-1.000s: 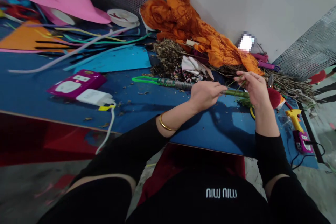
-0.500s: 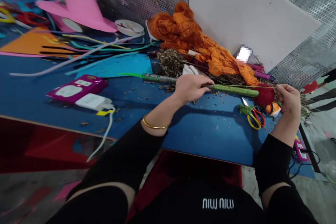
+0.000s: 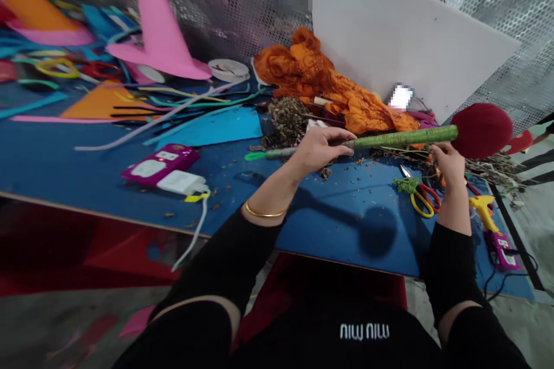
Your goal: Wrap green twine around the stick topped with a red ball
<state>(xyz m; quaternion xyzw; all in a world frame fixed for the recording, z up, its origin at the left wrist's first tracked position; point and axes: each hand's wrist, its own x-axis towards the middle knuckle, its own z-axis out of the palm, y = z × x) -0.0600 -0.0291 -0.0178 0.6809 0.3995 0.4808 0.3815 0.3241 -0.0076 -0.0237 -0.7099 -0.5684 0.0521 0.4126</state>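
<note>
My left hand [image 3: 320, 150] is closed around a stick wrapped in green [image 3: 402, 137], holding it nearly level above the table. A large dark red ball-shaped head [image 3: 482, 130] covers the stick's right end. The left end is greyish, with a bright green loop [image 3: 255, 156] beyond it. Just below the red head, my right hand [image 3: 450, 162] pinches a thin green thread [image 3: 400, 153] that runs along the stick's underside. Red-and-yellow-handled scissors [image 3: 426, 199] lie beneath my right hand, beside a small tangle of green yarn [image 3: 405, 185].
Orange cloth [image 3: 341, 98] and dried plant bits [image 3: 285, 118] lie along the back. Left are a pink cone hat [image 3: 160, 29], foam strips and a purple power strip [image 3: 164, 162]. A yellow glue gun [image 3: 485, 210] sits at the right edge. Another person's hand [image 3: 541, 135] shows far right.
The stick's red-headed end has risen and come into fuller view. My right hand has moved left and slightly down, under the stick. The view has shifted, bringing the glue gun into sight.
</note>
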